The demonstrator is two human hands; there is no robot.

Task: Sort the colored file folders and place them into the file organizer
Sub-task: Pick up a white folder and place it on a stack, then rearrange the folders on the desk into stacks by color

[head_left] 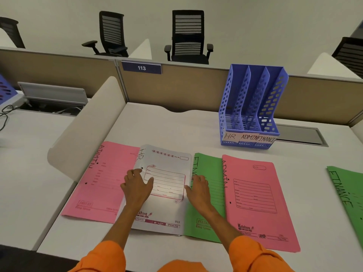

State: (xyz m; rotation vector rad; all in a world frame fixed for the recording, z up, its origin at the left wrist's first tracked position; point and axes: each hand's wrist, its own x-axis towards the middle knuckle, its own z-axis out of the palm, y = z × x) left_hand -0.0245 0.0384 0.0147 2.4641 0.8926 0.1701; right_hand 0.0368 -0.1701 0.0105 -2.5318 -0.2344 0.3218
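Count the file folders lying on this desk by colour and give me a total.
Pink paper file folders marked ADMIN: 2
White paper file folder marked HR: 1
Green paper file folders marked FINANCE: 2
Total: 5 folders in view

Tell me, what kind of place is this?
Most likely an open-plan office: a partition bears the number sign 113, swivel office chairs stand behind it, and a blue file organizer on the desk is labelled HR, ADMIN, FINANCE.
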